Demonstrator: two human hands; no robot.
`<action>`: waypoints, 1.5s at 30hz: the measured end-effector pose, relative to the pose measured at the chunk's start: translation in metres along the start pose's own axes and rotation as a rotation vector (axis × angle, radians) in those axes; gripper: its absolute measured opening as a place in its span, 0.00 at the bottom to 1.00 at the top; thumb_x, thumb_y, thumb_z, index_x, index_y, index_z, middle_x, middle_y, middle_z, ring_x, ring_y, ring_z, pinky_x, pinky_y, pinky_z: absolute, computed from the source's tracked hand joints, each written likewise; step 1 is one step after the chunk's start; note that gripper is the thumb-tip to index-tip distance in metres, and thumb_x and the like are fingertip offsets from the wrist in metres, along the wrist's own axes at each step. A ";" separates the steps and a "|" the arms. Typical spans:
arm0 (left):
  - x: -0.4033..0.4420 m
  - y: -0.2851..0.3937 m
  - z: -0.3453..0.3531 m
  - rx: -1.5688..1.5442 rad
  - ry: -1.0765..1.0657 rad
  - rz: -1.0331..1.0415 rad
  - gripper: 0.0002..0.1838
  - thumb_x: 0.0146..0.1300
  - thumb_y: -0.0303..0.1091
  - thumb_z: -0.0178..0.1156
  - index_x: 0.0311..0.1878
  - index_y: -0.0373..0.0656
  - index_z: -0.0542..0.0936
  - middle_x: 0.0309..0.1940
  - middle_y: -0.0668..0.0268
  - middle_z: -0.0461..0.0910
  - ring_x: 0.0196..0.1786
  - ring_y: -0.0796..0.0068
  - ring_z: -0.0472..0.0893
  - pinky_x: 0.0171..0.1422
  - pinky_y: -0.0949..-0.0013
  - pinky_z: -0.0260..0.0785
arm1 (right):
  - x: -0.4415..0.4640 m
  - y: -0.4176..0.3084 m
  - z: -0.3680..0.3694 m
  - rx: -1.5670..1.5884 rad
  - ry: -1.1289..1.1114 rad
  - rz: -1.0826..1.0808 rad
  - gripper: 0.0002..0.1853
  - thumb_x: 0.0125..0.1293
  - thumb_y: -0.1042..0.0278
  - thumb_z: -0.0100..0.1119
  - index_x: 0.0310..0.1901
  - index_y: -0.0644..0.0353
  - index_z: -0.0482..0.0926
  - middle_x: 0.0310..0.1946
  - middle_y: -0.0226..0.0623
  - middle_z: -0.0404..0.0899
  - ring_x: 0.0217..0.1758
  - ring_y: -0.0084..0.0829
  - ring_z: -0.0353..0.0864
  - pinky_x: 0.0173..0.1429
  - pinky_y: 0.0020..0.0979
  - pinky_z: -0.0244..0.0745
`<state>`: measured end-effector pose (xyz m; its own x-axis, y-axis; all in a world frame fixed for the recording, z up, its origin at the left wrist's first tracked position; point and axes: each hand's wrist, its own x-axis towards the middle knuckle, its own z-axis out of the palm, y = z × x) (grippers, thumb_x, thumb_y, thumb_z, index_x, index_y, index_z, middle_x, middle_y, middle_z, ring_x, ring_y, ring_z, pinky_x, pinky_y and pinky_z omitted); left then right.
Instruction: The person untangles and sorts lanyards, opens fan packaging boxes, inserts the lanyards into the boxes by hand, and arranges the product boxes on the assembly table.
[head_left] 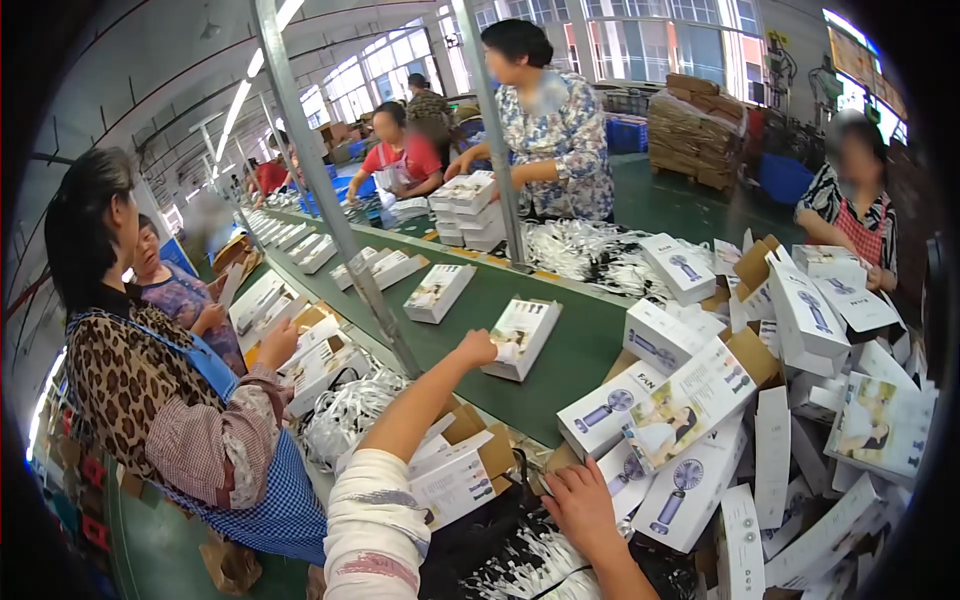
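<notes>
My left hand reaches out over the green conveyor belt, its fingers closed at the near left edge of a white fan box lying on the belt. The box has a photo printed on top. Down in front of me, my right hand rests with its fingers somewhat apart beside brown cardboard and the heaped fan boxes. Nothing shows in its grip, though its fingertips are partly hidden. Just left of it lies an open fan box with brown flaps. White cables lie bundled below.
Fan boxes are piled high on the right. Another box lies farther along the conveyor belt. Metal posts rise beside the belt. Co-workers stand at the left, across the belt and at the right.
</notes>
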<state>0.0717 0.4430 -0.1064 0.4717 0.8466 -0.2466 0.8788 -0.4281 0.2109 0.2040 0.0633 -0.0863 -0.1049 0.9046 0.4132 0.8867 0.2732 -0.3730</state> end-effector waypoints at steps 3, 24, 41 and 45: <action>-0.053 0.031 -0.035 -0.132 0.127 0.000 0.32 0.58 0.48 0.55 0.58 0.31 0.66 0.65 0.44 0.59 0.65 0.46 0.64 0.67 0.56 0.58 | -0.001 0.000 0.000 0.000 0.010 0.001 0.17 0.54 0.64 0.62 0.46 0.58 0.76 0.42 0.35 0.74 0.53 0.36 0.70 0.69 0.42 0.55; -0.420 0.010 -0.049 -0.030 0.106 0.010 0.46 0.53 0.55 0.63 0.67 0.35 0.58 0.66 0.49 0.58 0.67 0.52 0.62 0.67 0.62 0.59 | -0.003 -0.001 0.001 0.051 0.042 -0.030 0.16 0.53 0.65 0.63 0.45 0.57 0.78 0.42 0.36 0.76 0.53 0.38 0.71 0.70 0.45 0.54; -0.422 -0.049 -0.066 -1.053 -0.048 -0.233 0.27 0.56 0.40 0.67 0.55 0.38 0.70 0.42 0.64 0.75 0.42 0.75 0.77 0.44 0.72 0.73 | -0.005 0.000 0.001 0.047 0.062 -0.030 0.15 0.52 0.65 0.64 0.43 0.57 0.79 0.42 0.36 0.77 0.53 0.39 0.72 0.69 0.46 0.55; -0.415 -0.051 -0.065 -1.167 -0.044 -0.202 0.26 0.58 0.42 0.64 0.55 0.39 0.69 0.48 0.64 0.73 0.49 0.73 0.75 0.50 0.68 0.73 | -0.006 0.001 0.002 0.042 0.059 -0.030 0.16 0.53 0.65 0.63 0.44 0.57 0.79 0.42 0.36 0.77 0.53 0.38 0.72 0.69 0.46 0.55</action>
<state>-0.1739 0.1345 0.0469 0.3542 0.8446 -0.4016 0.3498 0.2786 0.8944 0.2050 0.0591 -0.0905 -0.1037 0.8751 0.4727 0.8635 0.3150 -0.3938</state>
